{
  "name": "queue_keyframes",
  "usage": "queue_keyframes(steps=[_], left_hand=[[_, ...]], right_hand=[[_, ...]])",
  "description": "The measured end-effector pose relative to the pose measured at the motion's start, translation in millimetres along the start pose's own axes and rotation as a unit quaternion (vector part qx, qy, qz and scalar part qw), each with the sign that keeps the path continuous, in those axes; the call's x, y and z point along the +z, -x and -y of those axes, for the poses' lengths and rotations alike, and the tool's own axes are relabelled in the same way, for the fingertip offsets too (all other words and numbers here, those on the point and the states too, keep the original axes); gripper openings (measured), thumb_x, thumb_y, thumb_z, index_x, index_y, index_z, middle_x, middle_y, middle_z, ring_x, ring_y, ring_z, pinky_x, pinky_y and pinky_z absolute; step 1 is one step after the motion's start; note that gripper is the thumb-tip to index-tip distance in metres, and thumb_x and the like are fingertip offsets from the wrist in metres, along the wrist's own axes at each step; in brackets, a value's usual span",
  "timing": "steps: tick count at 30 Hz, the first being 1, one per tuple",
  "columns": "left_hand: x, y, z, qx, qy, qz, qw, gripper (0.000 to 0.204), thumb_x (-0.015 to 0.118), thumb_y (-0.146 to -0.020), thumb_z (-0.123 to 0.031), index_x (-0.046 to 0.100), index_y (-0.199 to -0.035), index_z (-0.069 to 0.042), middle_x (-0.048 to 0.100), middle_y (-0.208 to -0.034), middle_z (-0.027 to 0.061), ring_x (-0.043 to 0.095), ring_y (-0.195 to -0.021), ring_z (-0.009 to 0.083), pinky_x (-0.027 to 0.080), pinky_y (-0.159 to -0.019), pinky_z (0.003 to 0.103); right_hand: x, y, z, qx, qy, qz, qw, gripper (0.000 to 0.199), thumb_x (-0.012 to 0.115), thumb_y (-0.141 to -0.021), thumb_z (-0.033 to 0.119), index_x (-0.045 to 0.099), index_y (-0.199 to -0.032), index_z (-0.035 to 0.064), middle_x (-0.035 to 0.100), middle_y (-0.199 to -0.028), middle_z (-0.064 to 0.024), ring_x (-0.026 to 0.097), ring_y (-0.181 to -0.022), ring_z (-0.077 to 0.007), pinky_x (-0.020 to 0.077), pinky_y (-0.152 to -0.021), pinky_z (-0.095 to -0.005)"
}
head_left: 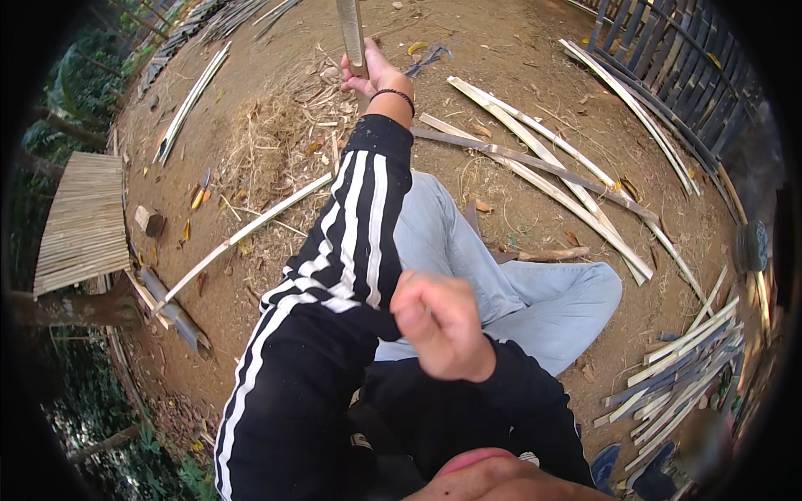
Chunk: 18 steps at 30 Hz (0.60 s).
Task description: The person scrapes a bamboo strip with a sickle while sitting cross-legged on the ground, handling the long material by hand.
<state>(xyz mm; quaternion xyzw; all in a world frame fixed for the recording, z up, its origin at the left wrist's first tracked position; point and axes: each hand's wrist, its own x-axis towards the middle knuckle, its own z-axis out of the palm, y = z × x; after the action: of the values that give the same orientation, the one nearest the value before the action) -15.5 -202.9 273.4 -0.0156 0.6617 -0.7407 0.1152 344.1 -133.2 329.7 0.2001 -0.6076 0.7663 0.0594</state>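
One pale strip [351, 33] sits pinched in fingers of left hand [373, 73], right hand [444, 324] balled up well apart from them; looks like positioning, next likely needs steady grip.

My head camera looks down from close above my jeans [493, 280]; its fisheye view takes in ground [510, 63] around them.

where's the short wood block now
The wood block lies toward the left side of the head view, just right of the slatted panel and above the dark bamboo tube.
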Motion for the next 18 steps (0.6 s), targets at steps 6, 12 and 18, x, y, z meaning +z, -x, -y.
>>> queue_keyframes(steps=[6,12,18], left_hand=[[-9.8,17.0,-15.0,-0.023,-0.070,0.117,0.990,0.025,0.061,-0.085,0.000,0.069,-0.088,-0.024,0.060,-0.073,-0.0056,0.057,-0.075,0.0151,0.033,-0.087,0.045],[-41.6,26.3,-18.5,-0.013,-0.094,0.107,0.990,0.035,0.066,-0.079,0.001,0.071,-0.098,-0.028,0.056,-0.070,-0.0073,0.057,-0.080,0.0152,0.033,-0.093,0.049],[-73.9,39.4,-35.6,-0.035,-0.144,0.055,0.987,0.034,0.068,-0.078,-0.006,0.071,-0.100,-0.032,0.055,-0.069,-0.0072,0.055,-0.083,0.0164,0.029,-0.100,0.055]], right_hand=[[-4.8,0.8,-49.7,0.055,0.138,0.060,0.987,0.061,0.050,-0.089,0.060,0.050,-0.096,0.0000,0.053,-0.082,-0.0115,0.054,-0.074,-0.0204,0.0432,-0.066,-0.0334],[22.7,13.1,-100.5,0.209,-0.326,-0.133,0.912,0.047,0.048,-0.098,0.028,0.037,-0.134,0.0002,0.052,-0.126,-0.0108,0.054,-0.112,-0.0201,0.0427,-0.094,-0.0337],[16.2,29.1,-104.4,0.188,-0.181,-0.025,0.965,0.052,0.048,-0.092,0.005,0.033,-0.141,0.0031,0.049,-0.134,-0.0104,0.050,-0.120,-0.0205,0.0382,-0.102,-0.0322]])
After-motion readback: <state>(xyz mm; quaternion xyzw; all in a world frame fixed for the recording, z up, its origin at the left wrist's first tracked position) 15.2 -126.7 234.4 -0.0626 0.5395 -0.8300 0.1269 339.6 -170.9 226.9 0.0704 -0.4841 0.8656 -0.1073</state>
